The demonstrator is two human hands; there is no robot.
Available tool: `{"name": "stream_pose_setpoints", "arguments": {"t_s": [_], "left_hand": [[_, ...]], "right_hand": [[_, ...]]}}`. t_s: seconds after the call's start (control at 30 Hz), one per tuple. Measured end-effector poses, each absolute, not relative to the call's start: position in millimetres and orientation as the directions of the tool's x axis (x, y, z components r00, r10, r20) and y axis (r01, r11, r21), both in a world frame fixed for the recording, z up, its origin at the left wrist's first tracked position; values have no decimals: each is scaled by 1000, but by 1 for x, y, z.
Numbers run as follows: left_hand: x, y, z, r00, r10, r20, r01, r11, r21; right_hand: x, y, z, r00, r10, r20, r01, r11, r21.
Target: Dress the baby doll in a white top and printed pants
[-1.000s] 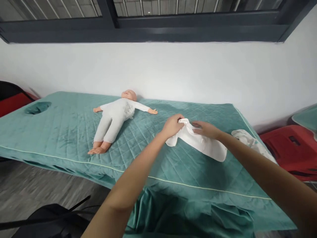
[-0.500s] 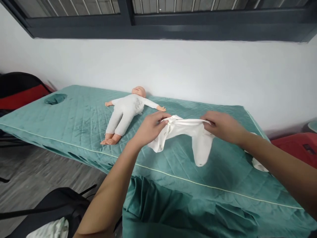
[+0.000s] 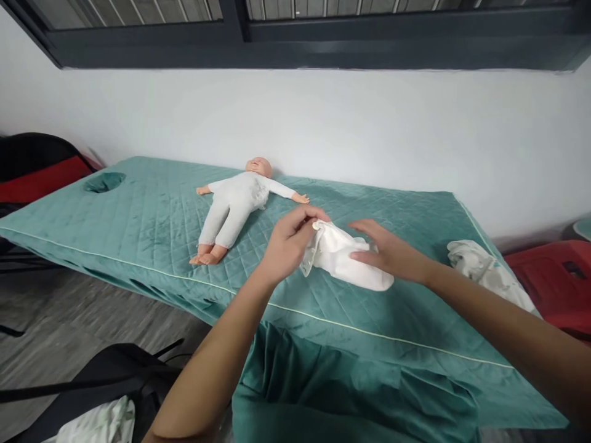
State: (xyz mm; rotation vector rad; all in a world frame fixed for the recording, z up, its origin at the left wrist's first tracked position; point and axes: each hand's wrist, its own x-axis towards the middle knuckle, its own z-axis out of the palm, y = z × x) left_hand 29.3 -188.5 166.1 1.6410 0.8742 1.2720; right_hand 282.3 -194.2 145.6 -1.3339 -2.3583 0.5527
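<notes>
A small white baby garment (image 3: 339, 255) hangs bunched above the green bed, its loose end drooping to the right. My left hand (image 3: 294, 241) pinches its gathered upper edge between thumb and fingers. At the other end, my right hand (image 3: 390, 251) has its thumb and fingers spread around the cloth, the thumb at or against it. Whether that thumb presses on the fabric I cannot tell. Behind and left of my hands, a baby doll (image 3: 237, 200) in a pale bodysuit lies on its back with arms out.
The quilted green bed (image 3: 161, 215) has a face hole (image 3: 105, 182) at its left end. Crumpled white cloth (image 3: 484, 271) lies on its right side. A red plastic stool (image 3: 549, 277) stands beyond. A black chair (image 3: 115, 369) holding patterned cloth (image 3: 99, 424) is at lower left.
The garment was stretched wide between both hands with a leg-like part hanging down; now it is bunched together. My right hand has loosened its grip and moved slightly left, fingers apart.
</notes>
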Motion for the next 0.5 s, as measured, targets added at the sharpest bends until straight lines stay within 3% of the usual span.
{"name": "stream_pose_setpoints", "arguments": {"t_s": [0.1,0.23,0.3,0.4,0.5], "left_hand": [[33,-196,178,239,882,407,99,-439,893],[29,-197,185,195,859,473,327,-512,794],[25,-194,181,298,831,469,488,-555,674],[18,-187,171,413,775,478,689,-609,392],[10,-179,161,313,744,590,811,-533,243]], "right_hand": [[272,-180,147,-478,876,65,737,440,-514],[274,-167,161,-331,908,257,776,417,-474],[282,-164,172,-275,877,394,823,426,-375],[298,-165,186,-266,817,513,898,403,-176],[320,-173,193,-245,789,564,936,344,-74]]}}
